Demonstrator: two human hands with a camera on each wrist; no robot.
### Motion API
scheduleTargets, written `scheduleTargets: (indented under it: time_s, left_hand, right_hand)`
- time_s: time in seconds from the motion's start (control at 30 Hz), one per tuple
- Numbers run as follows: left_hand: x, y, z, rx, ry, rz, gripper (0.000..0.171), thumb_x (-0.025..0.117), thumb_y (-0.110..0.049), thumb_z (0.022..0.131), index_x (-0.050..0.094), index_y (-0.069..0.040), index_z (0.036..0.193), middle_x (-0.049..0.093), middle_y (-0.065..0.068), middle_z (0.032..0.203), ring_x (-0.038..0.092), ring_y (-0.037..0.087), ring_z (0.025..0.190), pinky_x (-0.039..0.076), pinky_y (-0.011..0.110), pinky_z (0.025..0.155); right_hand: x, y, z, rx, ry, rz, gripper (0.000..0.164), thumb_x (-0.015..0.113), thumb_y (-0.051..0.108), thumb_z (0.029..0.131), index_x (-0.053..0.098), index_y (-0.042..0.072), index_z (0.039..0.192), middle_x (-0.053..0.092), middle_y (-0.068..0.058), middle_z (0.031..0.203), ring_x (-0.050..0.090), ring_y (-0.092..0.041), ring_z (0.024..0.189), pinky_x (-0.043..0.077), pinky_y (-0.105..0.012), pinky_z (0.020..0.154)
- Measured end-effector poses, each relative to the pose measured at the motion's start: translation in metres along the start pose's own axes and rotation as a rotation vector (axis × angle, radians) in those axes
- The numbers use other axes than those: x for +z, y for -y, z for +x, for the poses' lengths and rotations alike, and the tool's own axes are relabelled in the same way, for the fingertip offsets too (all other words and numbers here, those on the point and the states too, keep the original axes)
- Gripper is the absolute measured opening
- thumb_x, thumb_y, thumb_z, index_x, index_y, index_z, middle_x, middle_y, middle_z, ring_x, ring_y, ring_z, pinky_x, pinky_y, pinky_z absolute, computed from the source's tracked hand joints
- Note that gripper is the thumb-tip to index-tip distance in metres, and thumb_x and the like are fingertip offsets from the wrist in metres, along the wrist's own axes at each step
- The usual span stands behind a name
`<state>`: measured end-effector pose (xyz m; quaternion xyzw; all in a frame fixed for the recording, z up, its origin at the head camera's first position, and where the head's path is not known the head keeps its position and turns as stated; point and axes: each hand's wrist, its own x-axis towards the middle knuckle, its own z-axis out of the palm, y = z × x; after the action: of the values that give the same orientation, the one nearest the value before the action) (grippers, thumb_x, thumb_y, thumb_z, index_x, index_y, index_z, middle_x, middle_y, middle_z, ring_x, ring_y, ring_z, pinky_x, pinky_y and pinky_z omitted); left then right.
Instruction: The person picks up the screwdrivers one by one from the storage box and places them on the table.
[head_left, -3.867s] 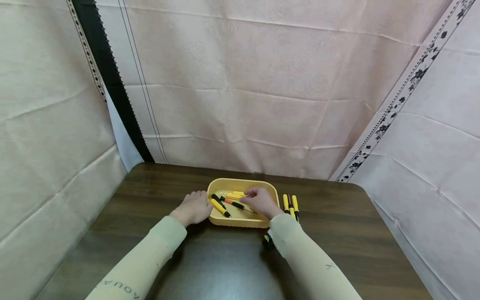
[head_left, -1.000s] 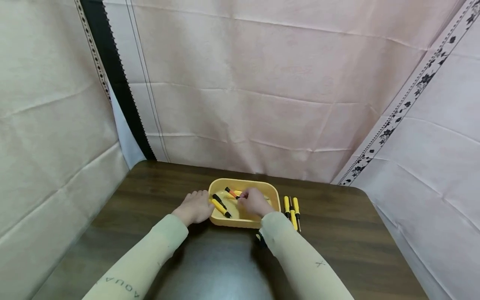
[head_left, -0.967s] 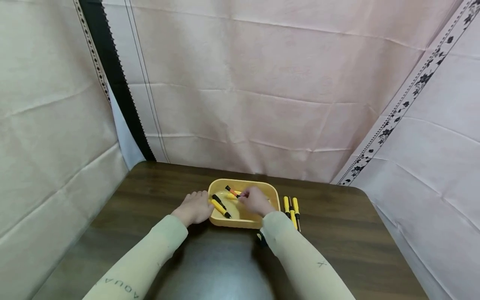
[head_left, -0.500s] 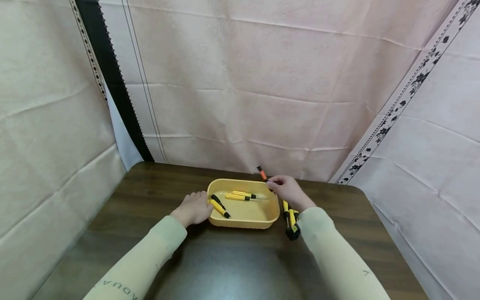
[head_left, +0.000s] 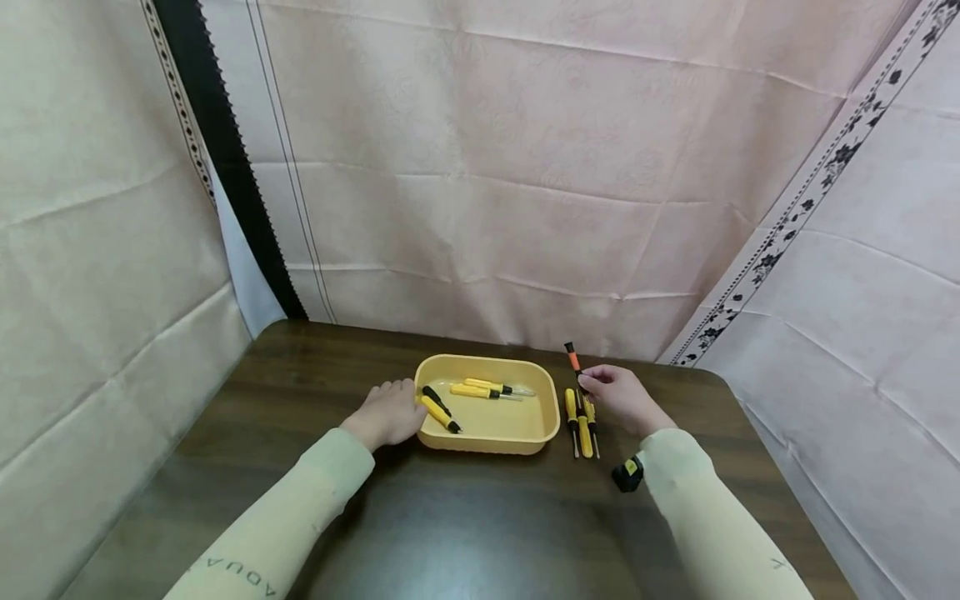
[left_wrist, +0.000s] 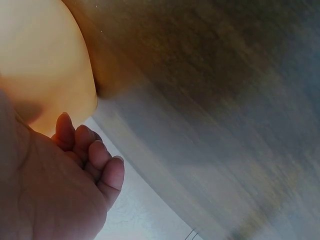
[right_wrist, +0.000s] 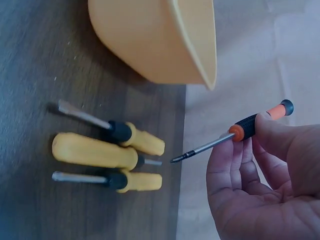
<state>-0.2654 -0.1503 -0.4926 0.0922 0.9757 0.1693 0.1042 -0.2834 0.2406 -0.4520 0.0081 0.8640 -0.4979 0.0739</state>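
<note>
In the head view my right hand (head_left: pixel 618 396) holds a small orange-and-black precision screwdriver (head_left: pixel 573 358) above the table, right of the tray. The right wrist view shows thumb and fingers pinching its handle, its metal tip pointing away from the palm. Just below lie yellow-and-black screwdrivers (right_wrist: pixel 95 151) side by side on the wood. My left hand (head_left: pixel 386 412) grips the left rim of the yellow plastic tray (head_left: pixel 487 446); its thumb is largely hidden. Inside the tray are two yellow screwdrivers (head_left: pixel 474 391), a yellow-and-black tool (head_left: pixel 438 412) and a slim black item (head_left: pixel 435 400).
A black boxy object with a yellow patch (head_left: pixel 628 473), perhaps a tape measure, sits on the table near my right wrist. The dark wooden table (head_left: pixel 465 533) has pale cloth (head_left: pixel 480 208) hanging behind it and along both sides.
My right hand has lifted the orange-and-black screwdriver out of the tray and carried it rightward, over the screwdrivers on the table. The left hand stays at the tray's left rim.
</note>
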Motion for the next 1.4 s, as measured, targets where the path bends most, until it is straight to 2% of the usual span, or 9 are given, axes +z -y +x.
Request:
scheduleTargets:
  time_s: [0.27,0.5,0.67,0.8,1.0,1.23,1.4]
  left_hand:
    - [0.001,0.0,-0.002,-0.009,0.011,-0.02,0.056,0.041,-0.037,0.097,0.042,0.002,0.136,0.051,0.013,0.126,0.046,0.027,0.106,0.032,0.047,0.099]
    - [0.001,-0.001,0.0,0.003,0.001,-0.014,0.057,0.04,-0.038,0.098,0.04,0.002,0.138,0.049,0.014,0.13,0.045,0.028,0.113,0.03,0.047,0.102]
    - [0.002,-0.001,0.001,-0.001,0.011,-0.008,0.059,0.04,-0.039,0.097,0.039,0.002,0.139,0.048,0.015,0.133,0.044,0.029,0.115,0.03,0.047,0.103]
    - [0.002,0.0,0.001,-0.015,0.016,-0.001,0.058,0.04,-0.039,0.097,0.039,0.002,0.139,0.048,0.014,0.133,0.045,0.028,0.114,0.03,0.047,0.102]
    - [0.0,-0.003,0.006,0.005,-0.003,-0.015,0.056,0.041,-0.04,0.097,0.042,0.001,0.135,0.052,0.011,0.124,0.045,0.024,0.102,0.033,0.044,0.097]
    - [-0.001,-0.002,0.004,-0.016,0.007,0.001,0.057,0.04,-0.038,0.097,0.04,0.002,0.138,0.05,0.013,0.128,0.045,0.026,0.106,0.031,0.046,0.101]
    - [0.001,0.0,0.002,-0.006,0.013,0.003,0.058,0.039,-0.038,0.097,0.039,0.002,0.139,0.049,0.014,0.13,0.045,0.027,0.109,0.03,0.046,0.102]
  right_hand:
    - [-0.009,-0.017,-0.001,0.059,0.008,0.025,0.035,0.056,0.022,0.099,0.056,-0.006,0.12,0.058,-0.02,0.116,0.06,-0.035,0.105,0.049,-0.044,0.088]
    - [-0.018,-0.036,-0.005,0.155,-0.001,0.148,0.035,0.056,0.014,0.098,0.053,-0.012,0.122,0.056,-0.026,0.119,0.064,-0.032,0.098,0.052,-0.039,0.083]
    - [-0.021,-0.048,-0.008,0.208,-0.006,0.179,0.035,0.058,0.011,0.097,0.053,-0.014,0.121,0.056,-0.028,0.121,0.065,-0.027,0.091,0.053,-0.039,0.081]
    - [-0.023,-0.054,-0.008,0.216,0.017,0.155,0.036,0.059,0.011,0.097,0.054,-0.015,0.121,0.056,-0.028,0.122,0.063,-0.028,0.092,0.053,-0.041,0.082]
    - [-0.032,-0.053,-0.007,0.226,0.017,0.086,0.033,0.06,0.012,0.096,0.057,-0.014,0.118,0.06,-0.024,0.114,0.062,-0.028,0.092,0.052,-0.042,0.083]
    - [-0.026,-0.053,-0.003,0.271,0.004,0.078,0.031,0.063,0.012,0.094,0.061,-0.012,0.114,0.062,-0.017,0.1,0.061,-0.021,0.081,0.054,-0.036,0.078]
    - [-0.019,-0.057,-0.005,0.274,0.001,0.084,0.029,0.062,0.01,0.095,0.06,-0.012,0.113,0.062,-0.017,0.1,0.061,-0.02,0.08,0.054,-0.037,0.078]
